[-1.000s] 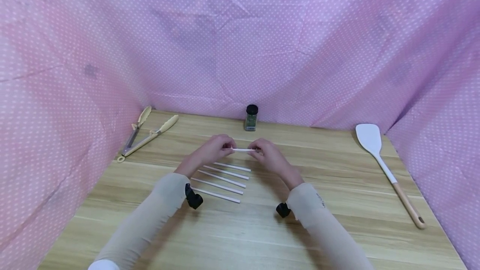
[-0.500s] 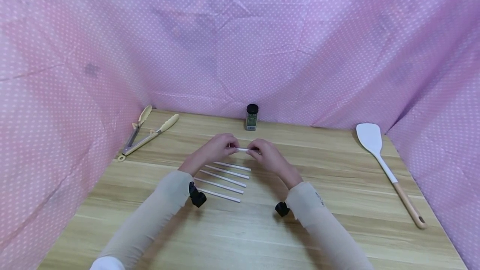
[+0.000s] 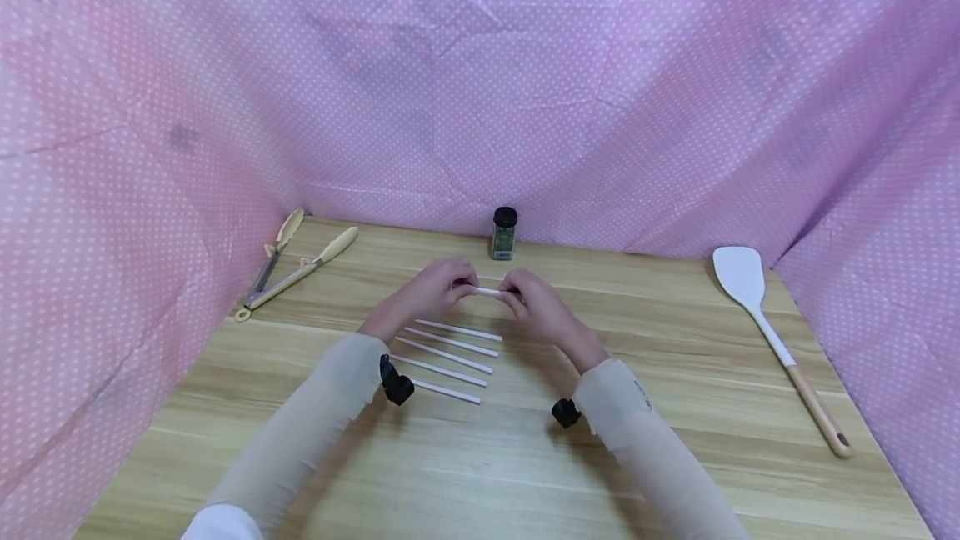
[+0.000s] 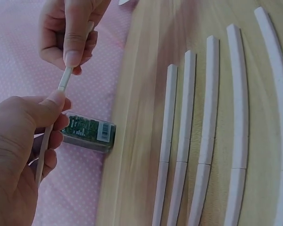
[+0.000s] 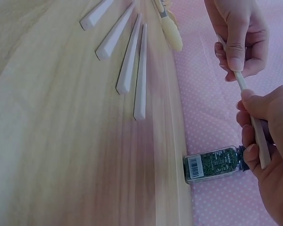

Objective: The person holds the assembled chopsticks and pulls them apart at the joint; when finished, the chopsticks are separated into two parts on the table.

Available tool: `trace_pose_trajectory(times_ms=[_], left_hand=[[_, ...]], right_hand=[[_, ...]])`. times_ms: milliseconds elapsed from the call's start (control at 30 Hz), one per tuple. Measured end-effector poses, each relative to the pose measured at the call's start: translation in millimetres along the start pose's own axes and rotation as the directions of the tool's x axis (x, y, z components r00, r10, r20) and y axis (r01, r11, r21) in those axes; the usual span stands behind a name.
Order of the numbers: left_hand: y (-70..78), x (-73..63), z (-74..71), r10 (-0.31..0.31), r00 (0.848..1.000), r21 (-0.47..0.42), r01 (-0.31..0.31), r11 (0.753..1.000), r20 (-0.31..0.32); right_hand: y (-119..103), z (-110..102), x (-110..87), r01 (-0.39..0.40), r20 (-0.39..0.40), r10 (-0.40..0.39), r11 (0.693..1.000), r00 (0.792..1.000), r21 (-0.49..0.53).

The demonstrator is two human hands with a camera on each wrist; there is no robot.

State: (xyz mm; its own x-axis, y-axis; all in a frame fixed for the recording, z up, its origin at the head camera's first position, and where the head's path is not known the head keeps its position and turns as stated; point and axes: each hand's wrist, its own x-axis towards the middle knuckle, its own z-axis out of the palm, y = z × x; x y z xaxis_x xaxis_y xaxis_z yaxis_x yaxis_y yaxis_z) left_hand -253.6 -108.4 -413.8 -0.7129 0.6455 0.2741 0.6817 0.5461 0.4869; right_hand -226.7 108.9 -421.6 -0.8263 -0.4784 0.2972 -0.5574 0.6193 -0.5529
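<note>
Near the middle of the head view, a slim white chopstick-like stick is held level between two hands. My left hand pinches its left part, and my right hand pinches the right part; a short length shows between them. In the left wrist view this stick has a fine line across it near my left thumb. In the right wrist view its end runs under my right fingers. Several matching white sticks lie side by side on the table below my left hand, each with a seam partway along.
A black-capped jar of green flakes stands behind the hands. Cream-tipped tongs lie spread at the left. A white spatula with a wooden handle lies at the right. Pink dotted cloth surrounds the wooden table.
My left hand has shifted slightly right, toward my right hand, so less of the stick shows between them. Both hands have risen a little. The sticks on the table have stayed put.
</note>
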Motion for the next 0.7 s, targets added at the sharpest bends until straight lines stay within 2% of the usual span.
trace_pose_trajectory(times_ms=[300,700], left_hand=[[0.5,3.0,-4.1,-0.006,1.000,-0.023,0.006,1.000,-0.009],[2.9,2.2,-9.9,-0.044,0.999,-0.051,0.044,0.998,-0.004]], right_hand=[[5.6,-1.0,1.4,0.084,-0.076,-0.084,0.996,0.994,-0.003],[5.9,-2.4,3.0,0.121,-0.082,-0.120,0.993,0.989,0.011]])
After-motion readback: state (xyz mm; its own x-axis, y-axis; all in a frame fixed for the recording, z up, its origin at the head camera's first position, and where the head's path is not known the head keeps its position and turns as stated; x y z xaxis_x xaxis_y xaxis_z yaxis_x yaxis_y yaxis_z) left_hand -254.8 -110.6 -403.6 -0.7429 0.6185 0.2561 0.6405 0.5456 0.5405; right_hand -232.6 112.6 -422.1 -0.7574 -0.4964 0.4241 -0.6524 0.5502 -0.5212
